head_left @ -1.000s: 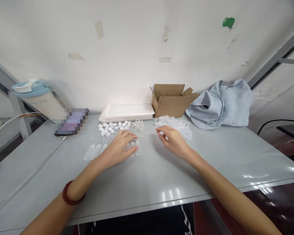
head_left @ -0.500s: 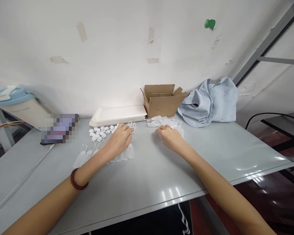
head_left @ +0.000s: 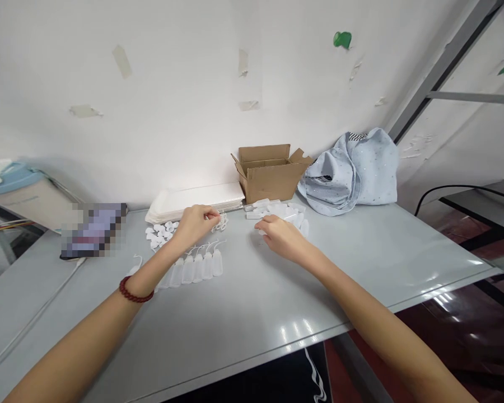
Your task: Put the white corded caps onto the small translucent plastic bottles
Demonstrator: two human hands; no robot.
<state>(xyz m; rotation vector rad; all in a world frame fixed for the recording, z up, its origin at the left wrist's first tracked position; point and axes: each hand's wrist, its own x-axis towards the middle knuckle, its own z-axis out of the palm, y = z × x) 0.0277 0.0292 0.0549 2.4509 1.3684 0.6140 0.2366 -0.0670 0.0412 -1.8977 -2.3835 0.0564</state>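
My left hand [head_left: 194, 225] hovers over the left-middle of the table, thumb and fingers drawn together beside a small heap of white looped cords [head_left: 222, 222]. Whether a cord is in that pinch is hidden. Below it lies a row of small translucent bottles [head_left: 198, 268] with thin white strings at their tops; my forearm covers part of the row. White caps [head_left: 162, 230] are scattered left of this hand. My right hand [head_left: 282, 238] is closed with its fingertips together, in front of a pile of clear plastic bottles [head_left: 273, 210]. Its grip is too small to make out.
A stack of white sheets [head_left: 197, 198] lies against the wall, beside an open cardboard box [head_left: 273, 176]. At the right back sits a light-blue cloth bag [head_left: 361, 173]. A phone [head_left: 94, 229] with a white cable [head_left: 37, 316] is on the left, near a blue-lidded container [head_left: 21, 187].
The view has shifted slightly to the right. My left hand has lifted back from the strings and bottles, uncovering more of the row. My right hand stays near the clear pile.
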